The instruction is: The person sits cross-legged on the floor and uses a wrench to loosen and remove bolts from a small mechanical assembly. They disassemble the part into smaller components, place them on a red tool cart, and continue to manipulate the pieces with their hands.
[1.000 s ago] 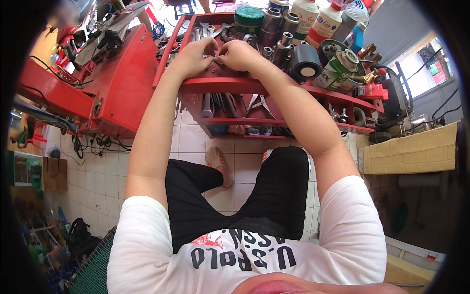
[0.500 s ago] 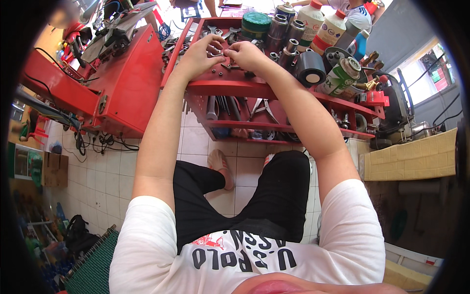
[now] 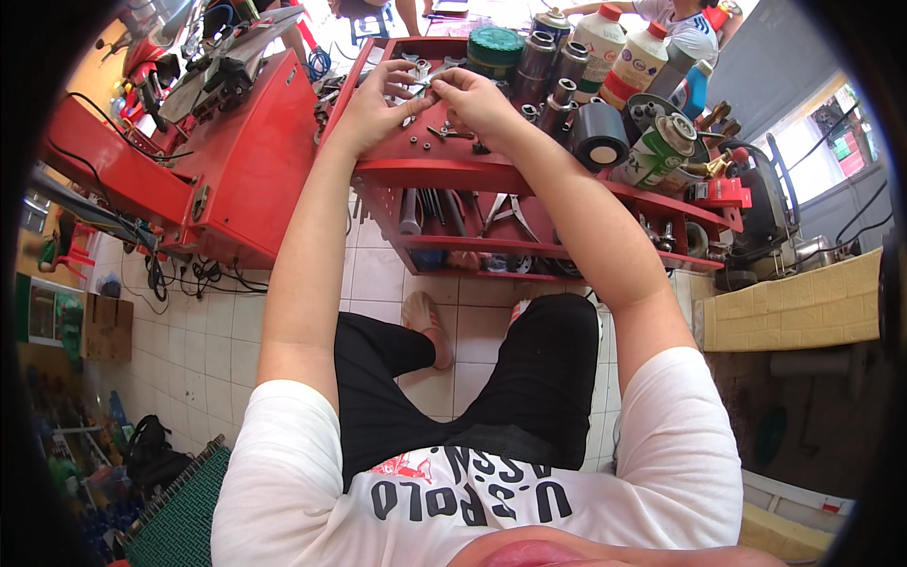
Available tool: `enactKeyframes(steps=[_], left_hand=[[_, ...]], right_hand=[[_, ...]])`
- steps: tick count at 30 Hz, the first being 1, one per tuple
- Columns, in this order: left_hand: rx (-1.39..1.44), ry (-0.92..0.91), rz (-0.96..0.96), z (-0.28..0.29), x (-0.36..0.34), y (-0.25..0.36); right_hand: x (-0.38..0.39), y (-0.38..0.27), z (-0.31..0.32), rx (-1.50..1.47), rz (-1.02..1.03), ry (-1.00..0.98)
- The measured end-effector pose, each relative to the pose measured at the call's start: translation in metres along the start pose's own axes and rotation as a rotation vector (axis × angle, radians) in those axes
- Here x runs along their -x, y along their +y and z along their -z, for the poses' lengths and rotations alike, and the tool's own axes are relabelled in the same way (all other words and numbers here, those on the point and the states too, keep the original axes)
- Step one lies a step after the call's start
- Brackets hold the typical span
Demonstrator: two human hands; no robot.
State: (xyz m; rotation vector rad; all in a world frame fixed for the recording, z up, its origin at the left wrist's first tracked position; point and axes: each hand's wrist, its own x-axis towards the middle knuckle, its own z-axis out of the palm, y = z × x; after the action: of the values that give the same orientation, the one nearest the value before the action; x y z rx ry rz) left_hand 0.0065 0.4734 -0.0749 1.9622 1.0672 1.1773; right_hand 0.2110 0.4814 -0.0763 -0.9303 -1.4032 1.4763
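Note:
Over the top tray of a red tool cart (image 3: 444, 172), my two hands meet with their fingertips close together. My left hand (image 3: 376, 109) has bent fingers, its thumb reaching toward the right hand. In a pinch, the thumb and forefinger of my right hand (image 3: 475, 101) press together. A small metal piece seems to sit between the fingertips, too small to name. Below the hands on the tray lie small nuts (image 3: 426, 146) and a few bolts (image 3: 440, 131). Some wrenches (image 3: 444, 63) show behind my fingers.
Sockets (image 3: 536, 61), a green tub (image 3: 494, 51), white bottles (image 3: 636, 64) and a spray can (image 3: 658, 148) crowd the cart's right side. Pliers (image 3: 510, 214) lie on its lower shelf. A red machine (image 3: 248, 156) stands left. Another person (image 3: 692, 33) is at the far right.
Both hands have lifted slightly and shifted a little, with the fingertips still close together. The bolts on the tray beneath show more plainly now.

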Motion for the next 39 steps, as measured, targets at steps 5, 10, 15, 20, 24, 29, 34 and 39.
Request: enactKeyframes(steps=[5, 10, 15, 20, 24, 29, 34, 39], left_hand=[[0.072, 0.033, -0.007, 0.004, 0.000, -0.003], [0.044, 0.001, -0.004, 0.004, 0.001, -0.002], [0.093, 0.022, -0.033, 0.004, -0.002, -0.009], [0.113, -0.003, -0.031, 0.009, -0.004, -0.015], [0.134, -0.026, 0.019, 0.007, -0.001, -0.009], [0.210, 0.003, -0.010, 0.007, -0.003, -0.012], [0.145, -0.040, -0.017, 0.011, -0.003, -0.013], [0.273, 0.021, 0.022, 0.006, 0.000, 0.002]], right_hand=[[0.004, 0.003, -0.009, -0.027, -0.095, -0.174], [0.010, 0.001, -0.013, 0.085, -0.081, -0.209], [0.004, 0.004, -0.007, -0.160, -0.010, -0.213], [0.005, 0.003, -0.010, -0.078, -0.004, -0.256], [0.012, 0.000, -0.015, 0.021, 0.039, -0.236], [0.009, -0.004, -0.011, -0.178, 0.015, -0.219], [0.006, 0.005, -0.016, -0.092, 0.060, -0.233], [0.007, -0.005, -0.011, -0.379, 0.060, -0.138]])
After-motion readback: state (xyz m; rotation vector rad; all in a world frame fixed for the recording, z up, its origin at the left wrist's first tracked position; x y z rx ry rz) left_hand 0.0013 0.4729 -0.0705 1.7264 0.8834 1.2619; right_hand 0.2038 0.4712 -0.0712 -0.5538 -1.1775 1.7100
